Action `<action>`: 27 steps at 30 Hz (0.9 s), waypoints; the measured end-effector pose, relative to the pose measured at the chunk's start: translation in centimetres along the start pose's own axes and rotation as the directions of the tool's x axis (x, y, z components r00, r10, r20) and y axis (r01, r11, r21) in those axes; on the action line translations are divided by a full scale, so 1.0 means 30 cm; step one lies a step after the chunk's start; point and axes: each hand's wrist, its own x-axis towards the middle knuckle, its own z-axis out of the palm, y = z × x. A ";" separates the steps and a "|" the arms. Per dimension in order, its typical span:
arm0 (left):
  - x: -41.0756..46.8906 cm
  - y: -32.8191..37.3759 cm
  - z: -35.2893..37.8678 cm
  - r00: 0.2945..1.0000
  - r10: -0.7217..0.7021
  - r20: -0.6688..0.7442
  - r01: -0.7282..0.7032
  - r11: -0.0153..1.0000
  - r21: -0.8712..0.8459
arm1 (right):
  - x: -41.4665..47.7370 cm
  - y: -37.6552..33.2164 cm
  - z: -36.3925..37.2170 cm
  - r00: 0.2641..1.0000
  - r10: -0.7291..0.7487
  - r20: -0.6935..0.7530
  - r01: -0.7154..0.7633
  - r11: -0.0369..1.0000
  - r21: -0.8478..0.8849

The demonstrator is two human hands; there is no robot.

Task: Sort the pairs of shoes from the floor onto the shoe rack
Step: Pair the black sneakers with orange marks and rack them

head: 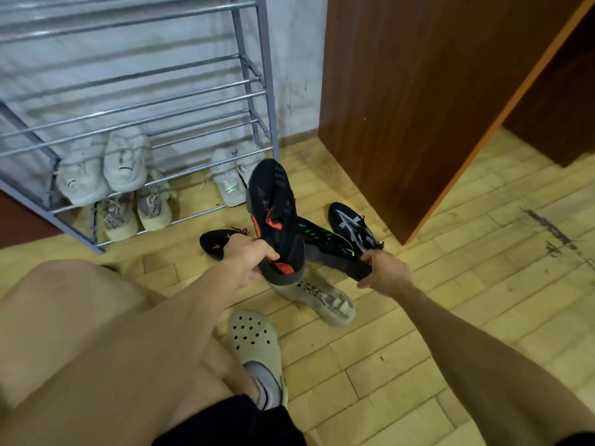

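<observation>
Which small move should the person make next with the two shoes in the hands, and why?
Probably the right hand should let go of the green-striped shoe and take the floor shoe with red marks: it seems to match the raised shoe in the left hand.

No readable text, dark lettering on white sneakers [125, 164] tongues, too blurred to read

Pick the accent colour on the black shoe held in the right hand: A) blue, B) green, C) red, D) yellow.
B: the right hand grips the green-striped black shoe, while the left hand holds the red-accented black shoe.
</observation>
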 end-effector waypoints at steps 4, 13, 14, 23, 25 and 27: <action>-0.002 -0.014 -0.022 1.000 -0.018 -0.006 0.017 1.000 -0.023 | -0.019 -0.037 0.163 0.947 -0.176 0.268 0.197 0.979 -0.050; 0.046 -0.047 -0.025 0.997 -0.079 -0.015 0.079 0.997 0.013 | 0.116 -0.016 0.174 0.961 0.146 0.234 -0.160 0.986 0.040; 0.051 -0.048 -0.024 0.996 -0.084 -0.014 0.085 0.996 0.024 | 0.123 -0.015 0.181 0.927 0.161 0.340 -0.191 0.980 0.057; 0.060 -0.025 -0.039 0.996 -0.092 0.008 0.092 0.994 0.065 | 0.160 -0.040 0.157 0.767 0.168 0.619 -0.259 0.964 0.059; 0.056 -0.020 -0.035 0.996 -0.093 0.011 0.092 0.994 0.060 | 0.156 -0.048 0.129 0.730 0.153 0.666 -0.274 0.958 0.081; 0.046 -0.018 -0.029 0.996 -0.089 0.005 0.089 0.995 0.049 | 0.150 -0.055 0.104 0.736 0.134 0.664 -0.276 0.955 0.112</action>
